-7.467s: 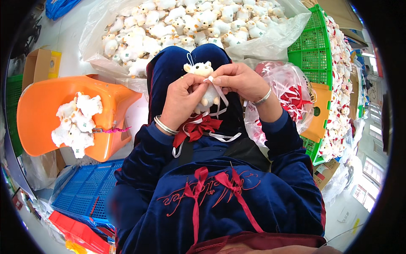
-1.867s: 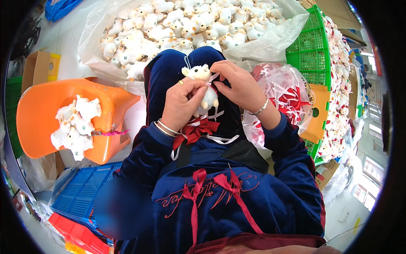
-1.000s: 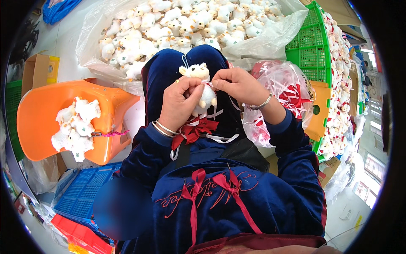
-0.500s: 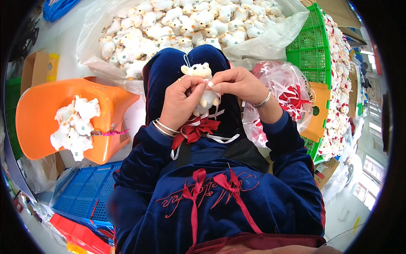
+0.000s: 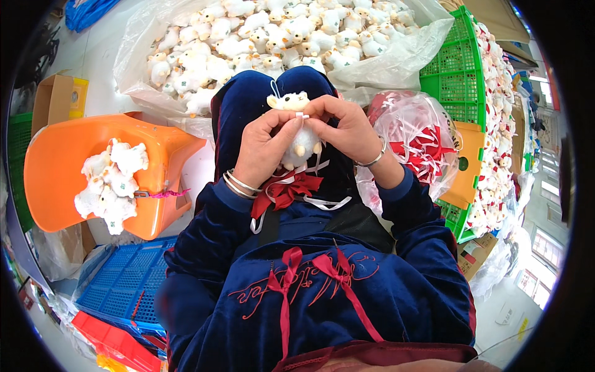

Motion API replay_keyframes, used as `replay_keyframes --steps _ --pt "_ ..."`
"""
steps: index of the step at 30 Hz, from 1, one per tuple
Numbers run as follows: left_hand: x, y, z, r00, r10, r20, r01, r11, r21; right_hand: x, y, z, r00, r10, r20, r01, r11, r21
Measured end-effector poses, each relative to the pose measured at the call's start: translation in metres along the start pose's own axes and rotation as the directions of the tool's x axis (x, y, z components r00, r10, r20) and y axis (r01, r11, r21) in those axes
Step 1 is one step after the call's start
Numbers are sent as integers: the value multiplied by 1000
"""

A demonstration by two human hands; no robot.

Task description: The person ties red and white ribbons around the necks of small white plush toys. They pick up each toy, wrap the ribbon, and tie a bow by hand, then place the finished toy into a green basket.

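Note:
A small white plush sheep point(image 5: 301, 144) with a hanging loop on its head rests upright against my knees. At its neck, a narrow white ribbon point(image 5: 302, 115) is pinched between my two hands. My left hand point(image 5: 263, 144) grips it with thumb and forefinger from the left side. From the right, my right hand point(image 5: 347, 127) closes on the same ribbon, its fingertips nearly touching the left ones. The sheep's neck is partly hidden behind the fingers. Below the sheep, red cloth pieces with white ribbons point(image 5: 284, 191) lie on my lap.
Beyond my knees, a clear plastic sheet point(image 5: 403, 68) bears a heap of plush sheep point(image 5: 260, 37). An orange chair point(image 5: 56, 167) at left holds several more sheep point(image 5: 111, 186). At right are a bag of red ribboned pieces point(image 5: 427, 149) and a green crate point(image 5: 455, 74). A blue crate point(image 5: 124, 279) stands lower left.
My right hand has moved left and slightly down, closer to my left hand at the sheep's neck. The ribbon between them now lies flatter across the neck.

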State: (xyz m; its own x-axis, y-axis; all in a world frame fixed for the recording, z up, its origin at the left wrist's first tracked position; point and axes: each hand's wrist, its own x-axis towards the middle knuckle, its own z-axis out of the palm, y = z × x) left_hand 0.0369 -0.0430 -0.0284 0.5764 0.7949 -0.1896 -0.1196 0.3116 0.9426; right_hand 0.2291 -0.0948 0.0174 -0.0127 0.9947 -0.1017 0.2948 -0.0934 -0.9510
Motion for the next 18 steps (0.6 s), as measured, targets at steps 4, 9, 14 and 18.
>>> replay_keyframes --steps 4,9,14,18 --pt "1 0 -1 1000 0 -5 0 1000 18 2 1 0 995 -104 -7 102 985 -138" --pt "0 0 -1 1000 15 2 -15 998 53 3 1 -2 994 -35 -102 29 998 -61" --pt "3 11 -8 982 90 166 -131 959 252 5 1 -1 987 155 -37 -151 984 94" --pt "5 19 -6 981 101 169 -151 936 317 12 -14 -8 974 217 65 -217 976 3"
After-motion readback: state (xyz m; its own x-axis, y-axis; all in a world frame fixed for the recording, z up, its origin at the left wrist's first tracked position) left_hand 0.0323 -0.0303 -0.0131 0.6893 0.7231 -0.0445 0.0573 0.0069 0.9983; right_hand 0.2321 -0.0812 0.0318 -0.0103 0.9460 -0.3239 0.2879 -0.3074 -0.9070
